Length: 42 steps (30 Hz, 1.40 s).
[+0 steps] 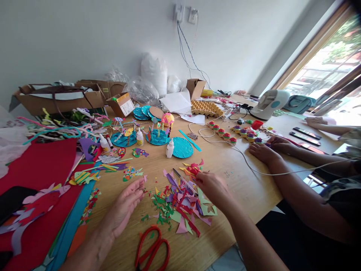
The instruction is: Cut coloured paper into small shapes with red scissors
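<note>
My left hand (125,205) lies on its edge on the wooden table (239,180), fingers stretched out and together, beside a heap of coloured paper scraps (180,205). It holds nothing. My right hand (211,186) reaches into the far side of the same heap, fingers curled at the scraps near a red and yellow cut-out (193,168); what it pinches is too small to name. A pen (183,180) lies across the scraps between the hands. Red-handled scissors (152,248) rest near the table's front edge.
Red and blue paper sheets (42,177) are stacked at left. Glue bottles (170,148), teal discs (182,147) and pipe cleaners (56,130) sit further back. Another person's hands (267,148) work at right by small cupcake-like pieces (225,133). A fan (269,103) and cardboard boxes (56,98) stand behind.
</note>
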Available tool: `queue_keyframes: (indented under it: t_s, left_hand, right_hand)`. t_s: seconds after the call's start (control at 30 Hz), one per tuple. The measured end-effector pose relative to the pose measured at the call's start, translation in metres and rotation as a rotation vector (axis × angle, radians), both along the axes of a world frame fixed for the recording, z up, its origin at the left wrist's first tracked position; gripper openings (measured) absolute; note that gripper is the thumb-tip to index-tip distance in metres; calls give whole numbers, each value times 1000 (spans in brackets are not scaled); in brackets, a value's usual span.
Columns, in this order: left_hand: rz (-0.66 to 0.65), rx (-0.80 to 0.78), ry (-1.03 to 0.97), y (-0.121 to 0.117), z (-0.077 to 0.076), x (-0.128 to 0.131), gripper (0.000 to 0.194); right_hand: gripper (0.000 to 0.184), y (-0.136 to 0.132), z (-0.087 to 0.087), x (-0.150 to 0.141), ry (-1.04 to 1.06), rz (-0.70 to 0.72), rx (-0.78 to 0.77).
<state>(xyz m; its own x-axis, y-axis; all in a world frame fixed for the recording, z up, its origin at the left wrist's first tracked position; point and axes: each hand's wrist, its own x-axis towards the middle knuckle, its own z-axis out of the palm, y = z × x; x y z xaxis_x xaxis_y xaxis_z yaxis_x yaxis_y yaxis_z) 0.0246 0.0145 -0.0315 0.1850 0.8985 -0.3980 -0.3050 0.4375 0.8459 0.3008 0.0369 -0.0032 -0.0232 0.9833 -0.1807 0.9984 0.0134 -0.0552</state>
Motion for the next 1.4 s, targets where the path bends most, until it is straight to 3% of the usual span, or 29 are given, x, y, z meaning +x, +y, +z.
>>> queue_keyframes:
  t_s: [0.23,0.47,0.63,0.8,1.0,1.13,1.23,1.3,1.4]
  left_hand:
    - [16,-44,-6,-3,0,13,48]
    - [1,47,162,-12,9,12,50]
    - [30,161,313,-12,1,2,40]
    - [63,145,381,-10,-11,-7,45]
    - [30,119,412,-14,-9,-11,47]
    - [-52,231,586,-9,-12,-13,45]
    - [-169,407,832,-5,-18,-14,48]
    - [-233,487,939,-4,-24,-14,53]
    - [-266,526,995,-6,-36,-12,58]
  right_hand:
    - [19,4,-24,-17,-40,54,-90]
    - [22,9,-7,-17,-54,53,-60]
    - [24,27,3,-36,-50,47,-29]
    - [27,58,-10,-65,-26,88,-50]
    - [25,77,-21,-72,11,150,-4]
    - [24,63,-12,-72,54,253,47]
    - [20,36,-9,-84,135,465,58]
    - [21,15,-14,-95,185,609,45]
    - [39,-9,-28,-104,250,725,86]
